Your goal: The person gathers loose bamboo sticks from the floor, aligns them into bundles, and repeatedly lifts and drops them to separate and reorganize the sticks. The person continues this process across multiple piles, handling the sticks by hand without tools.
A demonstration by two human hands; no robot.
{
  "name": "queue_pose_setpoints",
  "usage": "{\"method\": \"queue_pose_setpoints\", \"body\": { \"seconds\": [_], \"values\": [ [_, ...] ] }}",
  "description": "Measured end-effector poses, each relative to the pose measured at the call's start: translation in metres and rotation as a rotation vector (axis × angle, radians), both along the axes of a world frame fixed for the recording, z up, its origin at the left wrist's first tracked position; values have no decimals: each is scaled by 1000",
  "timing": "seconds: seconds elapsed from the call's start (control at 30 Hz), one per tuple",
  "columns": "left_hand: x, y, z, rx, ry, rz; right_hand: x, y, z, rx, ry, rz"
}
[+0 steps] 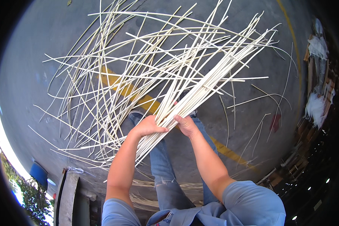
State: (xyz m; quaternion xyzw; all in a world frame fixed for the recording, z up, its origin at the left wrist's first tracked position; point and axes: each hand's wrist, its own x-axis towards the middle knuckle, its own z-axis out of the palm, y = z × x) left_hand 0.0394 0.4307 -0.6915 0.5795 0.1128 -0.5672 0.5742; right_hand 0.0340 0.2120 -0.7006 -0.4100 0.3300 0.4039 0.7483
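A thick bundle of long pale rattan-like canes (pixel 205 86) slants from my lap up to the far right. Near its lower end my left hand (pixel 150 126) is closed around it, thumb lying across the canes. My right hand (pixel 186 125) grips the same bundle from the right side, its thumb pressed on top and the other fingers mostly hidden beneath. The bundle's short lower ends stick out below my left hand. Beyond and to the left, many loose canes (pixel 98 94) lie crisscrossed on the floor, some running under the bundle.
A yellow stripe (pixel 226 150) crosses the grey concrete floor (pixel 26 75) under the canes. Several thin stray canes (pixel 260 98) lie at right. Wooden pallets with white plastic wrap (pixel 315 105) stand along the right edge. A blue container (pixel 38 174) is at lower left. More canes lie behind my legs.
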Motion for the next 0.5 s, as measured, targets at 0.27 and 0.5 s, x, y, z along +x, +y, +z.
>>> {"method": "queue_pose_setpoints", "body": {
  "seconds": [0.27, 0.5],
  "values": [
    [12, -10, 11, -128, 169, -51, 23, 24, 4, 388, 40, -404],
    [44, 2, 46, 662, -651, 41, -2, 31, 29, 349, 88, -534]
  ]
}}
